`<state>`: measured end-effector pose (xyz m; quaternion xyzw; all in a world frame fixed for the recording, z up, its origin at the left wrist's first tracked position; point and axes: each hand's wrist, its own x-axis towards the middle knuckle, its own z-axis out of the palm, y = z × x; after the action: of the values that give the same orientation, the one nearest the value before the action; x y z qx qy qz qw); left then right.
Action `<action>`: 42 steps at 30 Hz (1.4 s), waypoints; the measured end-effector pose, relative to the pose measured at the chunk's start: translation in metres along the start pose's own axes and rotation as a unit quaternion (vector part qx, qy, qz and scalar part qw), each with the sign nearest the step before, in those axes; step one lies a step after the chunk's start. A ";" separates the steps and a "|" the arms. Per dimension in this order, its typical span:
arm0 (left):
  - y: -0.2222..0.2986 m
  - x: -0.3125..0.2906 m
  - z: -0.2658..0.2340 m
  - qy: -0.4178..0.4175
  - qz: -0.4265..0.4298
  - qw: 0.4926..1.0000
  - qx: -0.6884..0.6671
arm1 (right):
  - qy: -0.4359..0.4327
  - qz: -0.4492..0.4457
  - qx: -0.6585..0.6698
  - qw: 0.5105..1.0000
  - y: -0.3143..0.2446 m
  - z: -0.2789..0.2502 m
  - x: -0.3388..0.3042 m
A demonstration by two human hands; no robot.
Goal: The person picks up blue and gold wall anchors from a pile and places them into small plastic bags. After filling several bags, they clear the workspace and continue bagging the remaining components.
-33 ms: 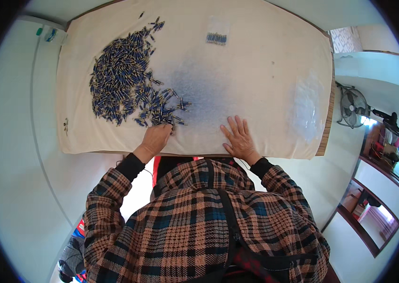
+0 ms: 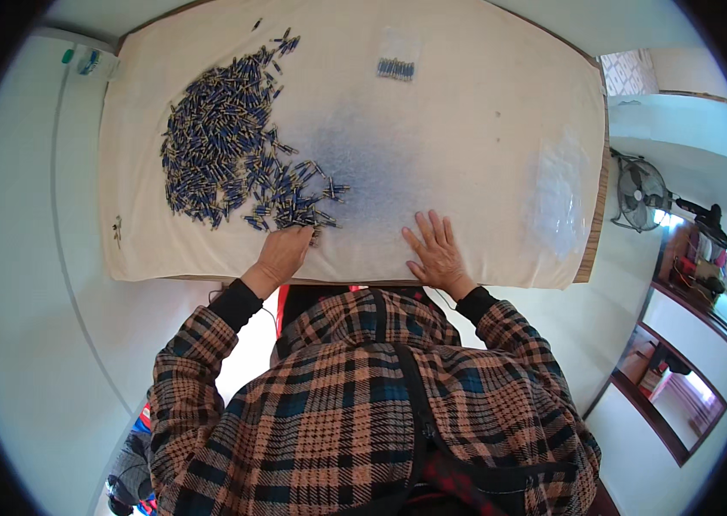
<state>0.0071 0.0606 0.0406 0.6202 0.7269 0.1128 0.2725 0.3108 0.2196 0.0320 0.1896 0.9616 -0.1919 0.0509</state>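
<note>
Blue-and-tan small pieces (image 2: 226,146) heap on a cream cloth (image 2: 484,129), blue-smudged midway.

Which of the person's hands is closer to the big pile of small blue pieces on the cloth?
Left. The left hand touches the near edge of the pile of blue pieces. The right hand lies flat on bare cloth, apart from the pile, off to its right.

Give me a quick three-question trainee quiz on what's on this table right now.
1. True or false: the right hand lies flat with fingers spread on the cream cloth.
2. What does the left hand touch?
A. the standing fan
B. the near edge of the pile of small blue pieces
C. the clear bag of blue pieces
3. Fill in: the cloth is smudged ____ in the middle.

Key: 1 true; 2 B; 3 blue.
</note>
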 end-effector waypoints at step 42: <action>-0.128 0.135 -0.156 0.250 0.018 0.968 0.019 | 0.259 0.000 0.093 0.961 -0.070 -0.076 0.357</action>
<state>-0.1954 0.1920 0.0709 0.5899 0.7629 0.2555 0.0682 -0.0473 0.3126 0.0659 0.2371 0.9195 -0.2252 -0.2181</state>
